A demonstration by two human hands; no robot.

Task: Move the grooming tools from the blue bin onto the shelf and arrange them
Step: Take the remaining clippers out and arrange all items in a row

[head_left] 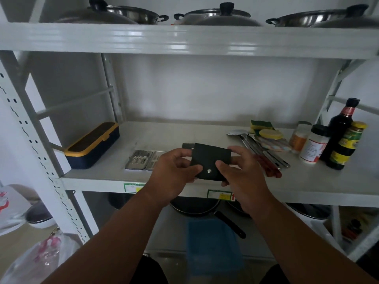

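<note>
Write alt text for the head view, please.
Both hands, left hand and right hand, hold a closed black snap pouch above the middle shelf, where an open metal grooming kit already lies beside a navy and yellow box.

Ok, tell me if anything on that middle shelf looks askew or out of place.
Only small things. The navy and yellow box sits at an angle to the shelf edge, and the spoons and red-handled utensils lie in a loose slanted pile. The open manicure kit lies flat. Nothing looks spilled or damaged.
</note>
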